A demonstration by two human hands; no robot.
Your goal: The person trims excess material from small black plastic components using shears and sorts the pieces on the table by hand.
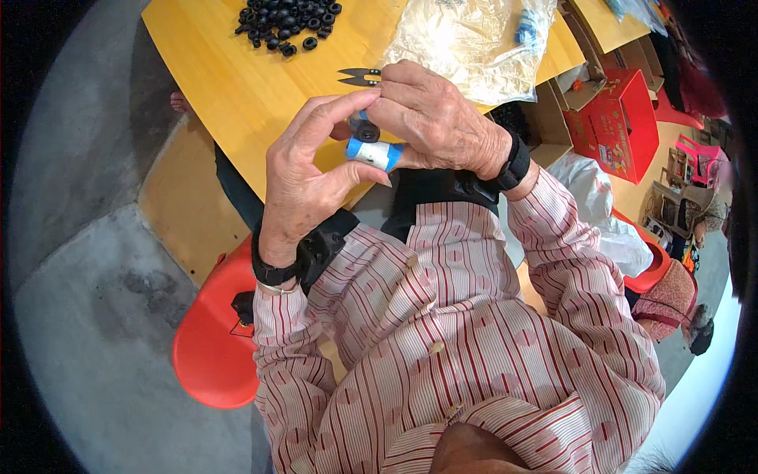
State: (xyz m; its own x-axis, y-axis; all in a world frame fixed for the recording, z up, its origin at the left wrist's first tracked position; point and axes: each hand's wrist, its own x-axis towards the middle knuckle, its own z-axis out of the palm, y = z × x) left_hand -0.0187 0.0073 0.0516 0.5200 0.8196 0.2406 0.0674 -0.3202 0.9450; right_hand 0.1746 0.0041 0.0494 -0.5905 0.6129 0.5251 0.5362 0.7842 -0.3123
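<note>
Over the near edge of the table, my two hands meet around a small black ring-shaped part (365, 131). My left hand (304, 170) curves in from the left, its index fingertip and thumb on either side of the part. My right hand (438, 114) has its fingers closed at the part from the other side. A blue and white wrapping (374, 154), seemingly around my right thumb, lies just under the part. Dark thread snips (360, 77) show their pointed blades beside my right knuckles; their handles are hidden, so I cannot tell if they are held.
A heap of small black round parts (284, 22) covers the table's (229, 79) far left. A clear plastic bag (466, 47) lies beyond my right hand. Cardboard boxes and a red box (616, 126) stand to the right. A red stool (213, 340) is at my left.
</note>
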